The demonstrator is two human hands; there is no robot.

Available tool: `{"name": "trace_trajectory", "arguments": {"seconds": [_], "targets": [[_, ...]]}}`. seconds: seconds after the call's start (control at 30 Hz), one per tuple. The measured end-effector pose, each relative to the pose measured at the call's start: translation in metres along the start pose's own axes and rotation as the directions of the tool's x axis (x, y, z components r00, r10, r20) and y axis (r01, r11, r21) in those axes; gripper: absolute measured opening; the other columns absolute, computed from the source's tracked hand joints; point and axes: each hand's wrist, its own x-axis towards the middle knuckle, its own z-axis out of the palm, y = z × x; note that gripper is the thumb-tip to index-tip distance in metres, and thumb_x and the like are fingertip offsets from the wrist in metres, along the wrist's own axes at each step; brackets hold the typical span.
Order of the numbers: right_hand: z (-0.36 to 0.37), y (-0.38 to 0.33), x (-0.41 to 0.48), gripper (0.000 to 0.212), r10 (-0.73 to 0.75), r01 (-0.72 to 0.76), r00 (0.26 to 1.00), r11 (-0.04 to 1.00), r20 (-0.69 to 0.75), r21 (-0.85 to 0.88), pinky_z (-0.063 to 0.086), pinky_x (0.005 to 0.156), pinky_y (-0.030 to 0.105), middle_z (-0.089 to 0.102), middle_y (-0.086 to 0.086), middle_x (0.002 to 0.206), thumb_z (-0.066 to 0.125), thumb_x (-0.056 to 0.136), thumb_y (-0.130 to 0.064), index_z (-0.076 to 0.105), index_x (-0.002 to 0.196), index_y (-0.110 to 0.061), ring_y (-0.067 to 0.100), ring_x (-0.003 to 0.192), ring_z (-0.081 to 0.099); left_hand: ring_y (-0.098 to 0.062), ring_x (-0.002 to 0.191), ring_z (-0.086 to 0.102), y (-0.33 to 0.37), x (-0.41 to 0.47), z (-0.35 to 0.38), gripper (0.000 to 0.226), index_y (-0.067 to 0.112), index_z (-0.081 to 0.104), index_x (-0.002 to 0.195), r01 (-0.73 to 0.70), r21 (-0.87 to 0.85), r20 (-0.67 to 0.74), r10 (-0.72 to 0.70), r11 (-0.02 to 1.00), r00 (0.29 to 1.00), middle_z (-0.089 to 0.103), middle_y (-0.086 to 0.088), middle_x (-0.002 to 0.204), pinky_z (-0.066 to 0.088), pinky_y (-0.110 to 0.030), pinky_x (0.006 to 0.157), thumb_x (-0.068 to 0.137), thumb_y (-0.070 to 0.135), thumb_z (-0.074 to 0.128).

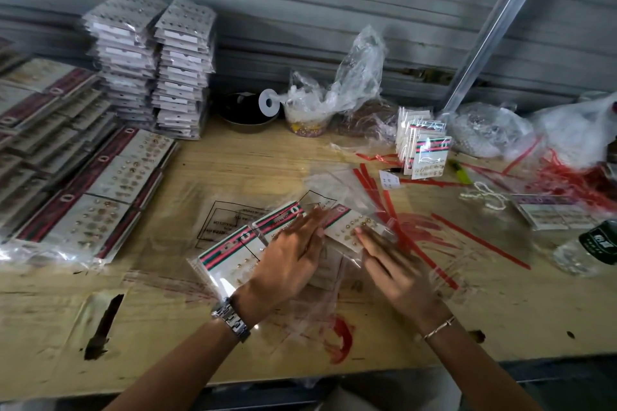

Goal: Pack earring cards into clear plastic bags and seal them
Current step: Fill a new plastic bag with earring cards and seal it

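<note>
Both hands lie flat near the front middle of the counter (233,163), fingers straight and close together, neither pinching nor curling round anything. The left hand (290,253), with a metal watch (230,319) on its wrist, presses palm-down on a row of earring cards (230,257) with green and red striped tops. The cards overlap one another and run slantwise from near left to far right. The right hand (397,270), a thin bracelet (439,327) at its wrist, rests just beside the left, its fingertips touching the card at the far right end of the row. A clear plastic bag (337,307) lies crumpled under and between the two hands. Motion blur hides whether the cards are fully inside it.

Just beyond the cards lie flat printed bags (227,217). To the right, loose red strips (480,240) are scattered over the wood. Farther back on that side a small group of carded earrings (424,150) stands upright, with a yellow-green pen-like object (460,172) near it. A dark-capped bottle (594,247) lies at the right edge.

Along the left, rows of bagged cards (117,177) lie overlapping. Behind them two tall stacks of packed cards (150,67) rise against the grey wall. Next to the stacks sit a black bowl (247,110), a white spool (268,103) and a cup stuffed with plastic wrap (307,120).
</note>
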Motion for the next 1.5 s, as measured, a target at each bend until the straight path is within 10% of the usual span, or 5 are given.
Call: {"name": "trace_trajectory", "arguments": {"seconds": [0.33,0.5,0.67,1.17,1.5], "targets": [[-0.006,-0.032,0.007,0.023,0.567,-0.561,0.804,0.823,0.178,-0.084,0.052,0.045,0.027,0.069,0.009,0.091,0.067,0.087,-0.032,0.068,0.083,-0.009,0.022,0.066,0.066,-0.016,0.149,0.008,-0.010,-0.002,0.019,0.051,0.038,0.022,0.150,-0.015,0.331,0.070,-0.008,0.944,0.998,0.008,0.026,0.151,0.016,-0.046,0.119,0.100,0.040,0.021],[-0.006,-0.040,0.017,0.023,0.846,-0.928,0.369,0.318,0.385,0.193,0.052,0.057,0.023,0.072,-0.001,0.077,0.067,0.087,-0.037,0.072,0.090,-0.014,0.008,0.064,0.066,-0.014,0.149,0.007,-0.013,-0.004,0.022,0.051,0.037,0.023,0.150,-0.014,0.333,0.075,-0.011,0.943,0.997,0.009,0.024,0.153,0.015,-0.046,0.119,0.099,0.040,0.020],[-0.003,-0.031,0.031,0.020,0.677,-0.696,-0.107,-0.574,0.729,0.431,0.033,0.038,0.017,0.068,-0.004,0.062,0.059,0.090,-0.020,0.069,0.074,-0.016,0.006,0.044,0.051,-0.012,0.149,0.007,-0.016,-0.004,0.023,0.055,0.038,0.023,0.150,-0.005,0.307,0.066,-0.016,0.952,0.998,0.007,0.026,0.151,0.015,-0.045,0.120,0.096,0.044,0.016],[0.010,-0.017,0.052,0.011,0.639,-0.403,-0.165,-0.739,0.752,0.539,0.021,0.030,0.012,0.058,0.003,0.050,0.065,0.085,0.004,0.065,0.074,0.003,0.003,0.032,0.036,-0.007,0.149,0.009,-0.018,-0.002,0.027,0.054,0.043,0.018,0.151,0.015,0.247,0.044,-0.026,0.969,0.999,0.012,0.021,0.159,0.014,-0.048,0.120,0.098,0.050,0.011],[0.040,-0.045,0.066,0.028,0.901,-0.767,0.005,-0.275,0.434,0.580,0.047,0.054,0.034,0.067,0.009,0.056,0.061,0.080,0.002,0.067,0.057,-0.012,0.020,0.051,0.058,-0.012,0.149,0.013,-0.009,-0.003,0.021,0.056,0.044,0.016,0.149,-0.029,0.311,0.066,0.009,0.950,0.998,0.018,0.015,0.159,0.018,-0.041,0.119,0.094,0.049,0.008]]}}
